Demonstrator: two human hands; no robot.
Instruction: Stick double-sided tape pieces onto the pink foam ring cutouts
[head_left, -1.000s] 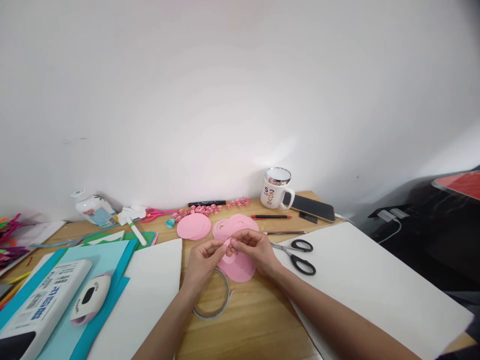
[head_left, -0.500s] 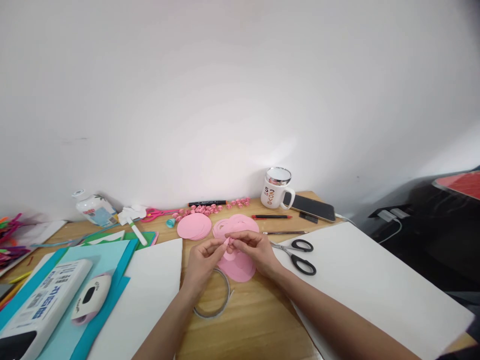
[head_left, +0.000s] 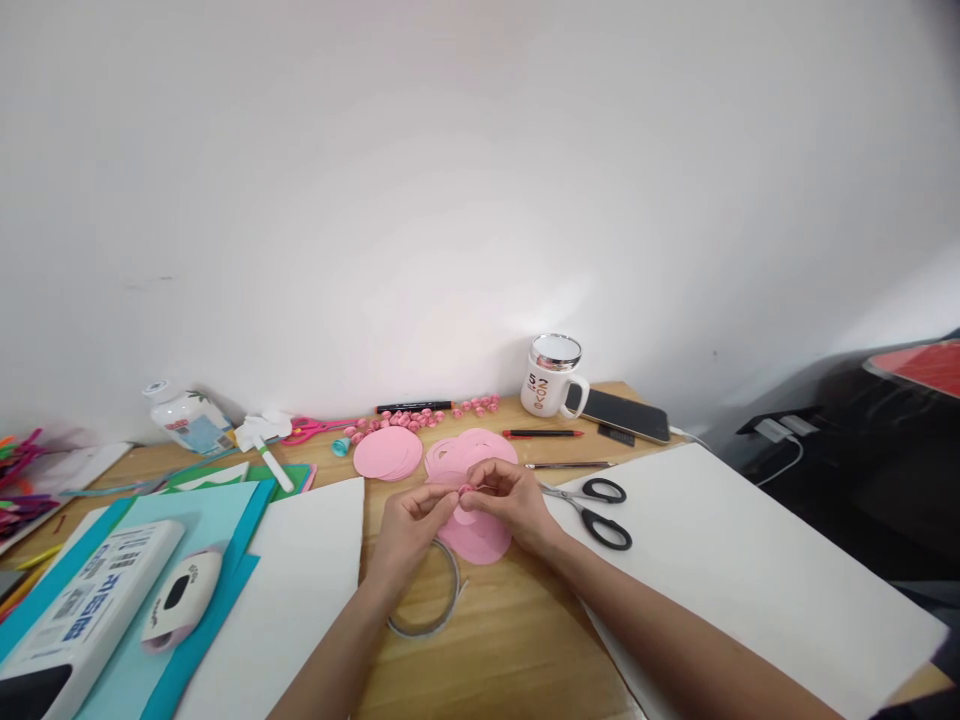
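Observation:
Between my fingertips is a small rolled pink paper piece (head_left: pixel 465 490), partly hidden by the fingers. My left hand (head_left: pixel 411 522) pinches it from the left with thumb and forefinger. From the other side, my right hand (head_left: pixel 514 503) is closed on it too, its fingers curled. Both hands are above a pink paper circle with cuts in it (head_left: pixel 480 540). Behind them lie more cut pink circles (head_left: pixel 487 445) and a stack of whole pink circles (head_left: pixel 388 453). Small pink paper rolls (head_left: pixel 405 419) are heaped near the wall.
Black-handled scissors (head_left: pixel 606 530) lie right of my right hand, partly on white board (head_left: pixel 735 560). A roll of tape (head_left: pixel 424 630) is beside my left wrist. A white mug (head_left: pixel 546 385) and phone (head_left: pixel 626 415) stand behind. Paper sheets (head_left: pixel 217 520) and a white bottle (head_left: pixel 187 415) are left.
The pink paper's pointed end, which stuck up between my fingers, now shows as a compact curl. My left hand has shifted slightly right, and the right fingers have curled in more.

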